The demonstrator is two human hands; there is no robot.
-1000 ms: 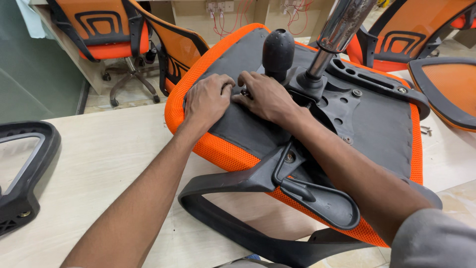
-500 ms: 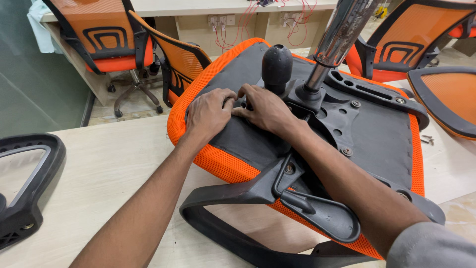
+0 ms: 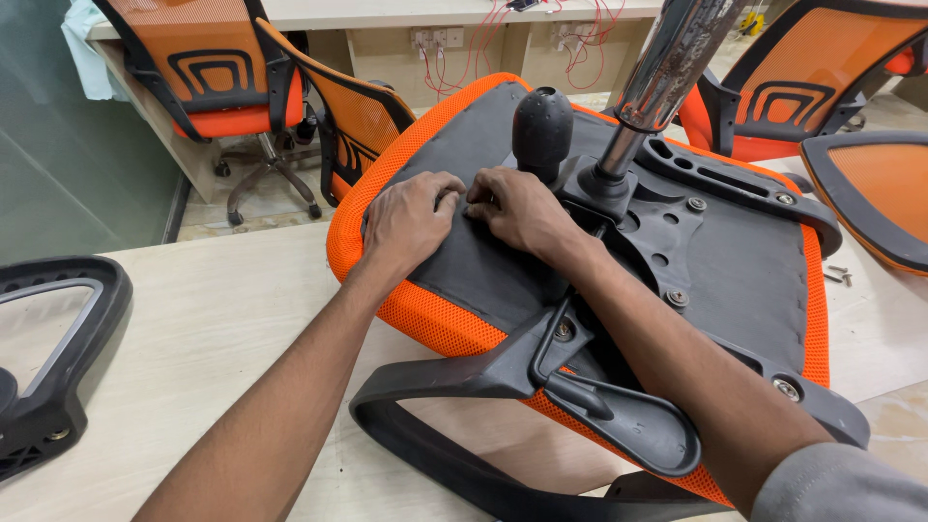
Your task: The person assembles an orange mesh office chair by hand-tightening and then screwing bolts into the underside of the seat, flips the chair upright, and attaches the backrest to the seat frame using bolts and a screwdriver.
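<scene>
An upturned orange chair seat (image 3: 454, 309) is seen lying on a pale wooden table (image 3: 193, 329), its grey fabric underside facing up. The left hand (image 3: 406, 220) is pressed flat on that underside near the seat's far edge, fingers (image 3: 443, 193) curled down onto the fabric; nothing is gripped in it. The right hand (image 3: 517, 211) is laid just beside it, knuckles up, fingertips bent against the fabric where the two hands meet. Whether something small is pinched there cannot be told, as the fingertips are hidden.

Just behind the right hand a black rounded knob (image 3: 541, 126) is shown standing upright, and beside it a shiny metal column (image 3: 667, 68) rises at a tilt from a black plastic plate (image 3: 667, 217) fixed with bolts. A black armrest (image 3: 503, 387) is attached to the near side of the seat and rests on the table. A second, loose armrest (image 3: 58, 358) is seen at the table's left edge, well apart. A few screws (image 3: 837, 275) lie at the right of the table. Orange mesh chairs (image 3: 217, 68) are visible on the floor behind.
</scene>
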